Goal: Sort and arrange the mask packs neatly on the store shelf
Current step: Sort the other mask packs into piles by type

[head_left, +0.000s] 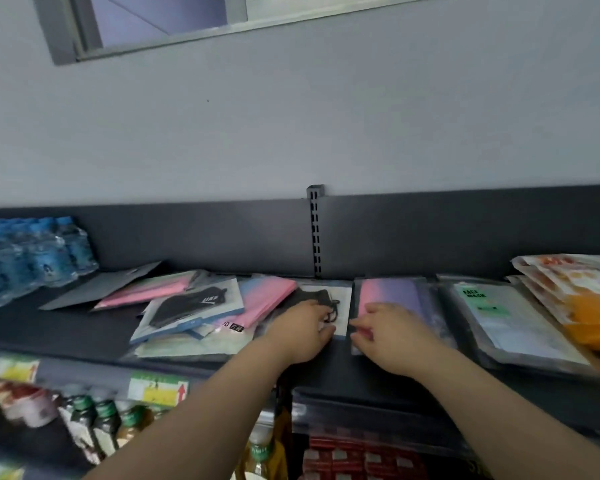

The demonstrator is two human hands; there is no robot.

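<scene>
Forearms [222, 393] reach to shelf [66, 327]. My left hand [305, 332] pinches near edge of black-mask pack [338, 299]; my right hand [388, 336] pinches near-left corner of pink-violet pack [395, 292] just beside. Long axes run toward back panel [222, 237]; unsorted heap [187, 306] lies left, nearer left hand.

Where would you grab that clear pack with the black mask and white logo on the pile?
Probably its near blue-trimmed edge, from the front: the flat clear plastic pack holding a black mask lies topmost, tilted, with that edge uncovered and facing the person.
</scene>
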